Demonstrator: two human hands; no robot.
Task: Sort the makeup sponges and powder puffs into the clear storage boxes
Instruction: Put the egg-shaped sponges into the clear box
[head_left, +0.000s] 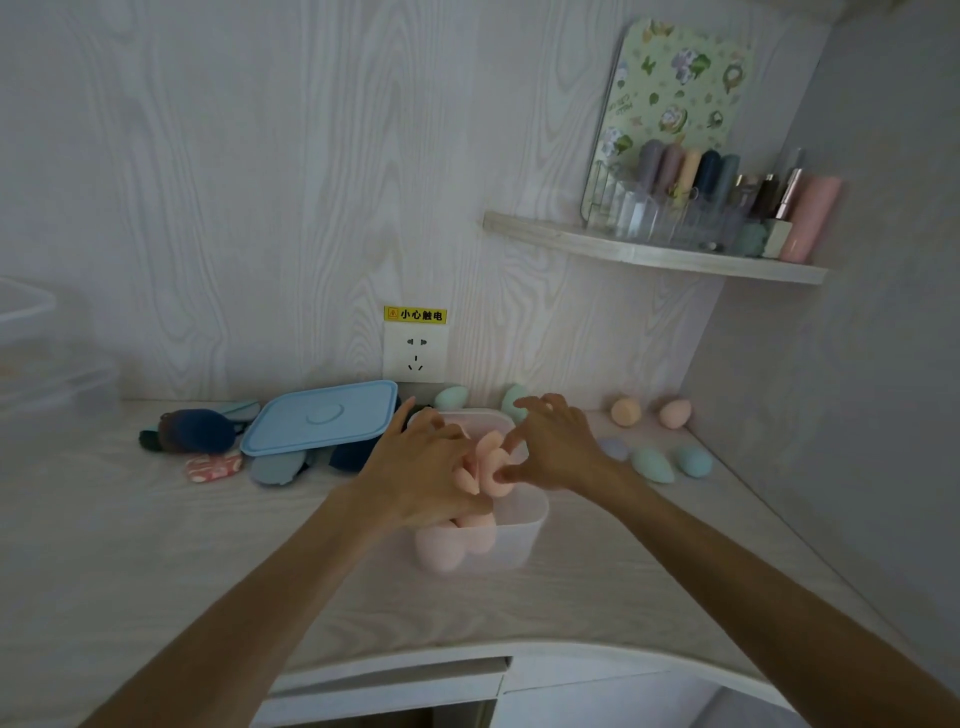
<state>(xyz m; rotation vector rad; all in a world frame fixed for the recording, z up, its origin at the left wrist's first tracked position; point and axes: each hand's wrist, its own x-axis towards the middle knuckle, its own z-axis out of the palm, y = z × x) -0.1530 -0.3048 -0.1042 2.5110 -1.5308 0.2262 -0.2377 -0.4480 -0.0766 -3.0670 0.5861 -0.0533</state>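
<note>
While both hands work over the clear plastic storage box (522, 540), my left hand (421, 475) and right hand (553, 452) each pinch a pink teardrop sponge (491, 465) above its opening. Step: loading pinks. Next: lower, release; teal egg-shaped sponges (652, 464) wait just right.

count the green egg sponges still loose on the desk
4: two by the wall behind the clear box, at and; two right of it, at and. Hands may hide more.
</note>
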